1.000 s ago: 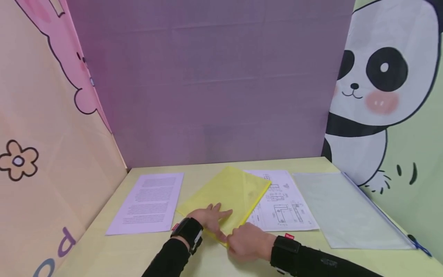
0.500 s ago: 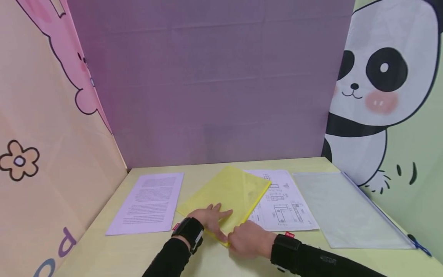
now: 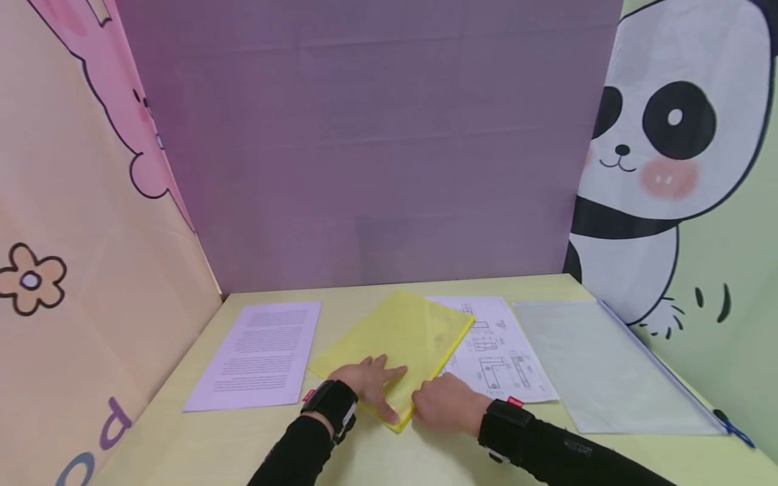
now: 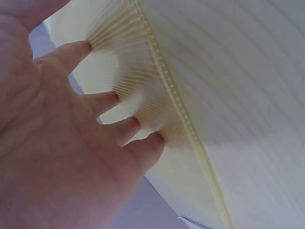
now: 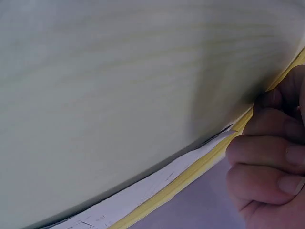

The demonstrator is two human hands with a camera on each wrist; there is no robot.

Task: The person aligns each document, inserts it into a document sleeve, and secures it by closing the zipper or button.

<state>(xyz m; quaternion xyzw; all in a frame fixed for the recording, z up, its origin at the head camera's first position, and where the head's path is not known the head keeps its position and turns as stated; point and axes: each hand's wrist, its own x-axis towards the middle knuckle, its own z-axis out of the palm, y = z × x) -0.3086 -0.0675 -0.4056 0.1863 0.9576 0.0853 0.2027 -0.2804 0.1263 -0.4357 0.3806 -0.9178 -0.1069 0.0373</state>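
Note:
A yellow translucent zip document pouch [image 3: 398, 331] lies slanted across the middle of the table. My left hand [image 3: 369, 383] rests on its near left part with fingers spread; in the left wrist view straight fingertips [image 4: 155, 143] press its surface beside a ribbed yellow edge strip. My right hand [image 3: 446, 403], fingers curled, grips the pouch's right edge a little above the near corner. In the right wrist view the yellow edge strip [image 5: 190, 171] runs into the curled fingers [image 5: 259, 152]; what is pinched inside them is hidden.
A sheet with technical drawings [image 3: 510, 364] lies partly under the pouch's right side. A printed text sheet [image 3: 264, 351] lies at the left. A clear pouch [image 3: 614, 371] with a bluish zip edge and a blue pull [image 3: 738, 430] lies at the right. A purple panel [image 3: 389, 148] stands behind.
My right hand has moved slightly up and right along the pouch's edge from the near corner, which now shows uncovered. The left hand and the pouch have stayed in place.

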